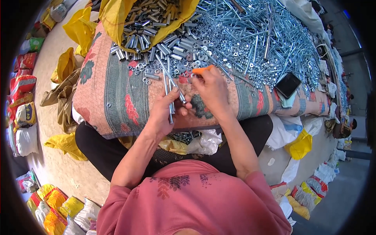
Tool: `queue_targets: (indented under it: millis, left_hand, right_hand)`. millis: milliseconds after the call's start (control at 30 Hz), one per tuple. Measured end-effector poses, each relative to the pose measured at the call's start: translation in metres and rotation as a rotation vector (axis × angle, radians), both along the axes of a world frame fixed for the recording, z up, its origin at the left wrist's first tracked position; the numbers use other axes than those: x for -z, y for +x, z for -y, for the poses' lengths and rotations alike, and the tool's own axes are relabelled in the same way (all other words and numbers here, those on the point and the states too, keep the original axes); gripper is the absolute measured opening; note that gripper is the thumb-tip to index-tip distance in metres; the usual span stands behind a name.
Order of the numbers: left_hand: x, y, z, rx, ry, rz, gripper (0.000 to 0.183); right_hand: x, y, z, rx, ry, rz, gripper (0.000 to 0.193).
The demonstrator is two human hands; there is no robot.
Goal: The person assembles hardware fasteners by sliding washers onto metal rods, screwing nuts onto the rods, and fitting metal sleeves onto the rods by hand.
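My left hand [162, 109] is closed round several long silvery bolts [170, 81], which stick out past the fingers at both ends. One of them carries a wider tube-like sleeve at its lower end. Just to the right, my right hand [212, 89] is bent down at the near edge of the metal parts, thumb and fingers drawn together. An orange cover [201, 71] sits on one of its fingertips. Whatever lies between those fingers is too small to make out. Loose washers [182, 68] and short metal sleeves [176, 51] lie just beyond both hands.
A patterned cloth [119, 94] covers the work surface. A large heap of bolts [270, 35] spreads across its far right, beside a black phone-like object [288, 85]. At far left, a yellow sack [184, 19] spills sleeves. Filled bags [55, 203] line the floor around me.
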State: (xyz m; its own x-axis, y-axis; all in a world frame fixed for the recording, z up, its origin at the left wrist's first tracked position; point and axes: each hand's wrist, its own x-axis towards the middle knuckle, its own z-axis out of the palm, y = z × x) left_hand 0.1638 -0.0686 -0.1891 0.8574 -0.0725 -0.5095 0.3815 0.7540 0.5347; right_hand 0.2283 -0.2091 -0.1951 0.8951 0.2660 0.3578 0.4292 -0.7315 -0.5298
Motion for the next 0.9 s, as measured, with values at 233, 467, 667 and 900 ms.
queue_targets:
  millis: [233, 467, 667, 900]
  left_hand:
    - [-0.003, -0.001, -0.026, 0.105, 0.055, 0.156, 0.021]
    - [-0.001, -0.004, -0.029, 0.072, -0.054, 0.091, 0.015]
    - [-0.007, -0.010, -0.023, 0.097, 0.160, 0.094, 0.016]
    - [-0.009, -0.017, -0.023, 0.150, 0.332, 0.124, 0.015]
  right_hand:
    - [0.010, 0.016, 0.006, -0.019, -0.016, 0.145, 0.010]
    - [-0.008, 0.007, -0.009, -0.120, 0.401, -0.360, 0.010]
    - [0.001, 0.010, -0.031, -0.014, -0.268, 0.017, 0.011]
    - [0.013, 0.021, -0.027, -0.053, -0.270, -0.021, 0.013]
